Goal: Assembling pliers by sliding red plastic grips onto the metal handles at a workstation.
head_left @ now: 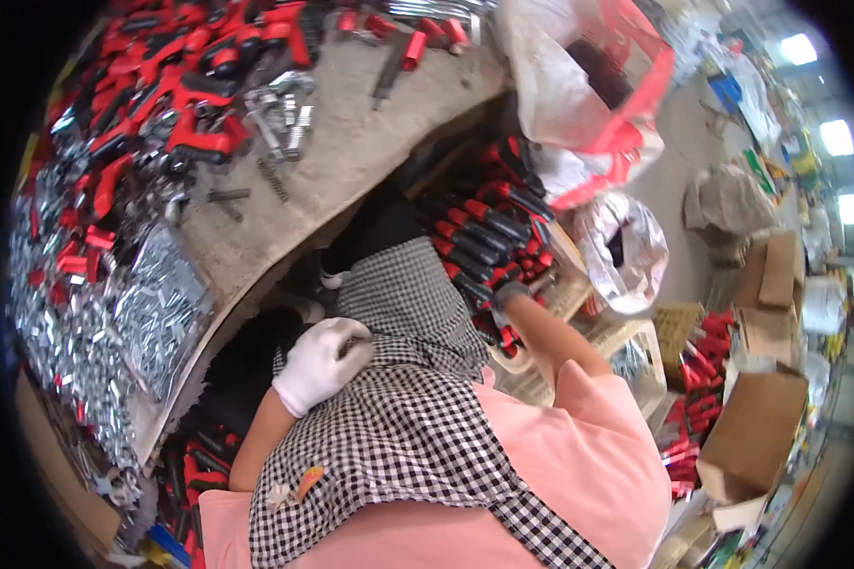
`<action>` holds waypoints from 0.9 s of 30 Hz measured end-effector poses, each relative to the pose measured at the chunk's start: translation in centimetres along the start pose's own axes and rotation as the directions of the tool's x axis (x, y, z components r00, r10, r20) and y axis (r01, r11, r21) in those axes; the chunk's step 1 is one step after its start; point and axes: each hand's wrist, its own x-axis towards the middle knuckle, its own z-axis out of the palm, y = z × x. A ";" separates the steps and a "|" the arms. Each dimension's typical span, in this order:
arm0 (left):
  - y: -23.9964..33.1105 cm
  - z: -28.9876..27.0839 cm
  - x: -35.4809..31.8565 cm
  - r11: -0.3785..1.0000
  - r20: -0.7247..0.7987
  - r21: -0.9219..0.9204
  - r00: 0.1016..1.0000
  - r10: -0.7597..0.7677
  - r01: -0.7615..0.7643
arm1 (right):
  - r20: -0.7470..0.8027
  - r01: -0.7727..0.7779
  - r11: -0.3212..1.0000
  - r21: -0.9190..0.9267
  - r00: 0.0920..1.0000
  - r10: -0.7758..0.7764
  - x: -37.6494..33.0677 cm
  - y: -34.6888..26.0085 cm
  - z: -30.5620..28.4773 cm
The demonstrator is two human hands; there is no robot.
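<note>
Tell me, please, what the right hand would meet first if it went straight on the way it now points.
The dark-gloved right hand would probably meet the elongated black-and-red tools heaped just ahead; depth is unclear, so it may already touch them.

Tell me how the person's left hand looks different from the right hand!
The left hand is gloved in white, while the right hand looks dark gray. The left hand is in front of the checked apron; the right hand is out at the red-and-black tools. The left hand shows clearly, but the right hand is small and partly hidden, so its grip is unclear. Both join bare forearms.
</note>
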 end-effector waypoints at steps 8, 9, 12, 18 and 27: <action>-3.4 1.2 -2.5 0.996 -0.071 -0.009 0.994 -0.085 0.084 | -0.313 0.146 0.980 -0.134 0.932 -0.182 0.5 -1.0 8.1; -3.4 0.9 -2.5 0.997 -0.097 0.029 0.993 -0.069 0.073 | -0.258 0.135 0.877 -0.462 0.925 -0.279 -0.1 -0.5 8.5; -4.0 0.2 -5.5 0.992 -0.241 0.060 0.966 -0.095 0.113 | 0.069 0.264 0.924 -0.278 0.965 -0.255 -12.6 -3.6 -6.8; -4.2 -2.1 -5.0 0.993 -0.436 0.075 0.892 0.117 -0.094 | -0.447 0.610 0.761 -0.221 0.630 -0.635 -21.4 -7.2 -21.4; -3.2 -8.5 -8.7 0.963 -0.825 0.244 0.498 0.266 -0.111 | -0.680 0.858 0.283 -0.430 -0.102 -0.726 -26.0 -26.8 -46.0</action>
